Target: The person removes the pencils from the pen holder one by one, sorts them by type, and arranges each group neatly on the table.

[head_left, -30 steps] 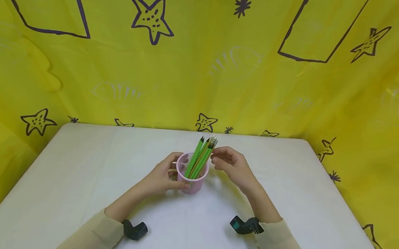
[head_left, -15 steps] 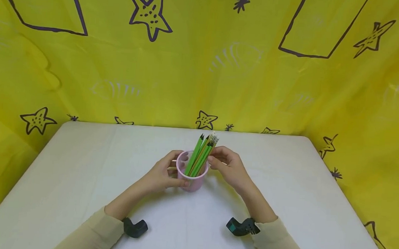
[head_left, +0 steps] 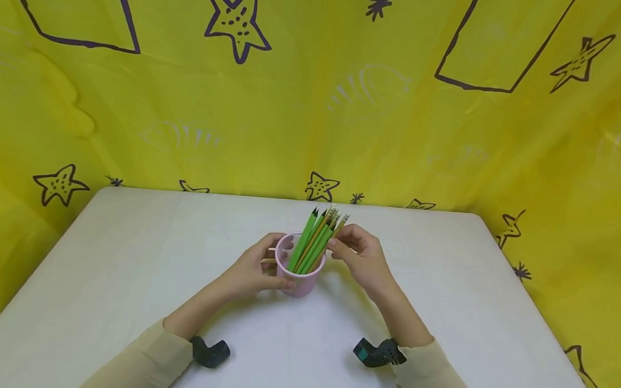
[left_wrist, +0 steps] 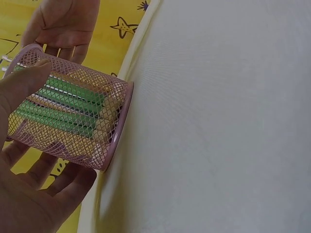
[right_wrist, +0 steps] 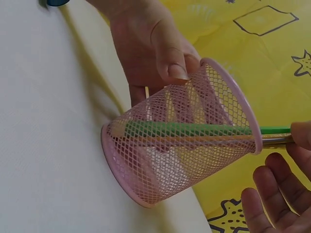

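Observation:
A pink mesh pencil cup [head_left: 302, 287] stands on the white table, holding several green pencils [head_left: 301, 246] with dark points up and some yellow pencils with eraser ends up. My left hand [head_left: 251, 272] grips the cup from its left side, thumb across the near wall and fingers behind it, as the left wrist view also shows. At the right of the rim, my right hand [head_left: 366, 264] pinches a yellow pencil [head_left: 341, 225], its eraser end leaning right, apart from the bunch. In the right wrist view, the thumb and forefinger meet the pencils [right_wrist: 274, 139] just beyond the rim.
The white tabletop [head_left: 124, 277] spreads on all sides of the cup. A yellow cloth [head_left: 294, 110] with drawn stars and fish hangs behind it. Each wrist wears a black camera mount [head_left: 378, 353].
My right hand has come in to the cup's rim and taken hold of a yellow pencil, whose eraser end has tilted right out of the bunch. My left hand keeps its grip.

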A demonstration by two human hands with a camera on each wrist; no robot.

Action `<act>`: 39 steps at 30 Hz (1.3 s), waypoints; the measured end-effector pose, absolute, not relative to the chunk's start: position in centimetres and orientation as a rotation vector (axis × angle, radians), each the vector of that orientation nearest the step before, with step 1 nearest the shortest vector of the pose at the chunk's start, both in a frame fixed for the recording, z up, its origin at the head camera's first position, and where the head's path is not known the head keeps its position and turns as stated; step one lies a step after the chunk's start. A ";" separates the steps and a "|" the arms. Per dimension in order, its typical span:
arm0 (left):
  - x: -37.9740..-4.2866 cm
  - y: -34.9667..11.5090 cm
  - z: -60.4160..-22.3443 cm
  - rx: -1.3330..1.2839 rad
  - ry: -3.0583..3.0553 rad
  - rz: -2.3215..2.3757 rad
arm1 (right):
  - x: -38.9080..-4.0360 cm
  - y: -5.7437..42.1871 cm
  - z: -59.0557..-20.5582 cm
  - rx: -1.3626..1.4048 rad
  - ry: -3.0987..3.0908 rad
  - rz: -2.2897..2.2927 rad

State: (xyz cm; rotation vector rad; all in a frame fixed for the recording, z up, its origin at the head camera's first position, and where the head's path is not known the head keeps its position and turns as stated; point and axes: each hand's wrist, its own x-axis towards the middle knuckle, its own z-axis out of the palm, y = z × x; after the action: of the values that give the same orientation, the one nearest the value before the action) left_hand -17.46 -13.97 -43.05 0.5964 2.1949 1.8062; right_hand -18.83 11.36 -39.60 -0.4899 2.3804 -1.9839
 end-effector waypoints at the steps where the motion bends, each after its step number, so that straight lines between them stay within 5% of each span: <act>1: -17.5 -13.9 -43.1 0.603 2.197 1.805 | -18.8 11.5 -39.5 -0.487 2.380 -1.995; 39: -17.3 -13.8 -42.9 0.546 2.220 1.760 | -18.1 15.8 -35.0 -0.580 1.753 -2.609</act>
State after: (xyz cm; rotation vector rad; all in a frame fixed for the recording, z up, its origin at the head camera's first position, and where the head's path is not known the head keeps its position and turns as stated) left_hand -17.28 -13.84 -42.86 0.5456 2.2199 1.7598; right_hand -18.11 15.85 -35.04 -0.5799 1.7528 -2.6092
